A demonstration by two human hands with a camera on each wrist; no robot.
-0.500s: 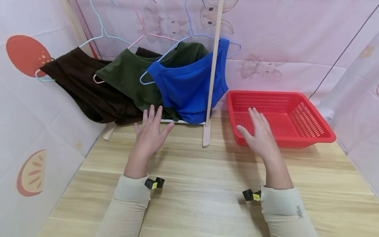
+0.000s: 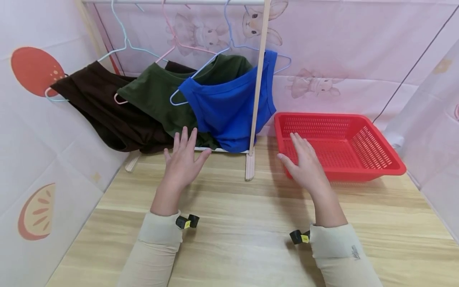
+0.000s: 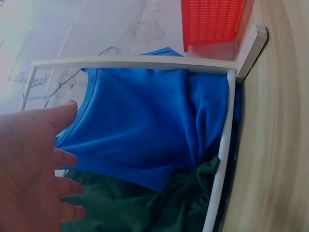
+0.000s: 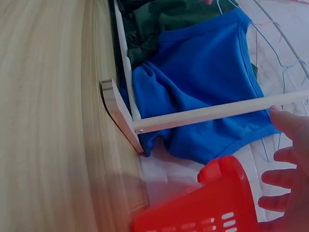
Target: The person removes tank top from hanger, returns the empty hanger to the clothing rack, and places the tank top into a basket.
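Observation:
My left hand (image 2: 182, 166) hovers over the table with fingers straight and spread, in front of the hanging clothes, holding nothing. My right hand (image 2: 309, 167), also with straight fingers, is held near the left front corner of a red plastic basket (image 2: 358, 175); nothing is in its grasp. Three sleeveless tops hang on a rack: a blue top (image 2: 229, 103) nearest the right post, a dark green top (image 2: 157, 93) behind it, and a dark brown top (image 2: 104, 103) at the far left. In the left wrist view the blue top (image 3: 140, 116) lies beyond the thumb.
The wooden rack post (image 2: 259, 79) rises from a foot (image 2: 250, 167) on the wood-grain table (image 2: 236, 247). Light blue, pink and blue wire hangers (image 2: 231, 30) hang from its top bar (image 2: 201, 1). Printed cloth walls (image 2: 358, 48) enclose the back and sides.
My right hand has shifted a little to the left. The left hand stays almost where it was. The head view has tilted slightly up, bringing in the rack's top bar.

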